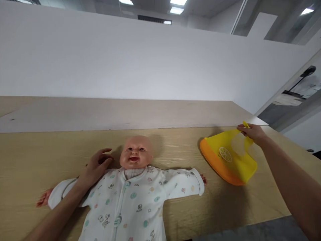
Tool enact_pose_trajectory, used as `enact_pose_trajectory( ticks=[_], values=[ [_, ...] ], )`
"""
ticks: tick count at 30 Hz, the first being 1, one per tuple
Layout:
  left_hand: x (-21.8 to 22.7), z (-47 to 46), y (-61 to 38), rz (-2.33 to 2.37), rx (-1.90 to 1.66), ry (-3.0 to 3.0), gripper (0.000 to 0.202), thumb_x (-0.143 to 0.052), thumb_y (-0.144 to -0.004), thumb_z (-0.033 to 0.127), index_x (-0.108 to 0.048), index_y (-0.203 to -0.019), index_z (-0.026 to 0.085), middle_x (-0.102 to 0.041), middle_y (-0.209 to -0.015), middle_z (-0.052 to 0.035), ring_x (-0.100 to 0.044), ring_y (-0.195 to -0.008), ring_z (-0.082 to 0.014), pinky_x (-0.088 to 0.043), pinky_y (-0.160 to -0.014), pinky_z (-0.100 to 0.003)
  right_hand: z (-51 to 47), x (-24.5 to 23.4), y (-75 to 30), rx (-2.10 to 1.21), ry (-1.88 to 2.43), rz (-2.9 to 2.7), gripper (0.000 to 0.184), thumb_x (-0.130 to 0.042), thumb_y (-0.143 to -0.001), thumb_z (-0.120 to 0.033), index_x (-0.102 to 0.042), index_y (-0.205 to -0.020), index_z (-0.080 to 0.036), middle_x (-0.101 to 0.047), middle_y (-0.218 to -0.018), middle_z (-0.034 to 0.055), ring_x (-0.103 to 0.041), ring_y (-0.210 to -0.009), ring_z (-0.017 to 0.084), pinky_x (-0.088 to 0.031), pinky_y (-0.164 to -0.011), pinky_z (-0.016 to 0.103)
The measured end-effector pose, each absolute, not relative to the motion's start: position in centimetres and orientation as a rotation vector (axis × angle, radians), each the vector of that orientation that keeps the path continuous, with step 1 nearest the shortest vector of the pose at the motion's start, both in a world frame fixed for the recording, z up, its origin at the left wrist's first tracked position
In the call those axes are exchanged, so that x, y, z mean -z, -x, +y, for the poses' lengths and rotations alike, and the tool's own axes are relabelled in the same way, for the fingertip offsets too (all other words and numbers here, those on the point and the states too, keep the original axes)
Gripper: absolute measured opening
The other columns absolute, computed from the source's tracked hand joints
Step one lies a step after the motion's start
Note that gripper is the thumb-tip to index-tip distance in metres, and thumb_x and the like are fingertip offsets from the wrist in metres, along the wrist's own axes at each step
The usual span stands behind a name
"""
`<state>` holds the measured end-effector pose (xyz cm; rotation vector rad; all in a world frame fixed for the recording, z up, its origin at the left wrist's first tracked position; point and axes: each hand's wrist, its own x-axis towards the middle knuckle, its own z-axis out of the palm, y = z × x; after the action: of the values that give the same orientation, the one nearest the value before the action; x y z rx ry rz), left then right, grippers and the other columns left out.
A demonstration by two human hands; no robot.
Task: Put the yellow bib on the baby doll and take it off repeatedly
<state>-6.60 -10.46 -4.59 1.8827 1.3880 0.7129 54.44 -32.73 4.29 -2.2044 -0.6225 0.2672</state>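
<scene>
A baby doll (132, 194) lies face up on the wooden table, dressed in a white printed sleepsuit with its arms spread wide. My left hand (97, 166) is beside the doll's head, above its shoulder, with the fingers apart and nothing in them. At the right, my right hand (253, 132) grips a yellow baby bib (232, 152) by its neck strap. The bib has an orange lower pocket and a printed citrus slice. It hangs at a tilt over the tabletop, to the right of the doll's outstretched hand.
The wooden table (62, 147) runs up to a pale ledge (130, 113) and a white partition (140, 63) behind it. Grey floor (250, 231) shows past the table's front edge at the lower right. A black desk lamp (308, 71) stands in the far right background.
</scene>
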Motion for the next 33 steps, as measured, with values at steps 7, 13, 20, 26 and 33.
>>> enact_pose_trajectory(
  ticks=[7,13,20,26,33],
  values=[
    [4.1,-10.7,6.2,1.472,-0.666,-1.866,0.055,-0.058,-0.071,0.045,-0.058,-0.117,0.015,-0.071,-0.092,-0.0068,-0.065,-0.086,-0.0234,-0.050,-0.077,-0.031,-31.7,-1.1,-58.1,-0.307,2.811,-0.687,0.047,-0.066,-0.080,-0.040,-0.057,-0.116,-0.011,-0.065,-0.093,0.0165,-0.058,-0.077,0.019,-0.037,-0.070,0.033],
    [3.8,-11.2,5.9,1.447,-0.634,-1.941,0.040,-0.055,-0.076,0.036,-0.066,-0.109,0.016,-0.073,-0.092,-0.0038,-0.064,-0.088,-0.0208,-0.049,-0.082,-0.029,-32.1,-1.7,-55.7,0.007,2.773,-0.881,0.087,-0.064,-0.072,-0.063,-0.049,-0.133,-0.005,-0.056,-0.124,0.0259,-0.054,-0.110,0.029,-0.035,-0.077,0.037],
    [3.8,-11.8,5.5,1.455,-0.604,-2.022,0.038,-0.052,-0.075,0.039,-0.072,-0.100,0.018,-0.075,-0.096,-0.0061,-0.067,-0.091,-0.0251,-0.052,-0.083,-0.032,-29.6,-3.2,-44.9,0.216,2.048,-0.975,0.039,-0.059,-0.085,-0.037,-0.066,-0.103,-0.003,-0.069,-0.091,0.0204,-0.065,-0.080,0.015,-0.044,-0.069,0.028],
    [3.6,-12.4,5.4,1.405,-0.616,-2.048,0.040,-0.048,-0.077,0.038,-0.071,-0.099,0.014,-0.074,-0.101,-0.0092,-0.067,-0.093,-0.0250,-0.051,-0.086,-0.033,-27.4,-5.2,-29.5,0.012,1.493,-1.704,0.011,-0.059,-0.085,-0.024,-0.065,-0.079,-0.017,-0.067,-0.070,0.0017,-0.059,-0.060,0.009,-0.045,-0.058,0.021],
    [3.3,-13.1,5.6,1.290,-0.613,-2.401,0.038,-0.042,-0.083,0.035,-0.071,-0.099,0.015,-0.074,-0.093,-0.0092,-0.067,-0.084,-0.0235,-0.050,-0.080,-0.033,-26.2,-4.2,-21.6,-0.030,1.294,-1.968,0.029,-0.049,-0.091,-0.025,-0.045,-0.063,-0.019,-0.039,-0.049,-0.0057,-0.033,-0.045,0.006,-0.026,-0.047,0.022]
  ],
)
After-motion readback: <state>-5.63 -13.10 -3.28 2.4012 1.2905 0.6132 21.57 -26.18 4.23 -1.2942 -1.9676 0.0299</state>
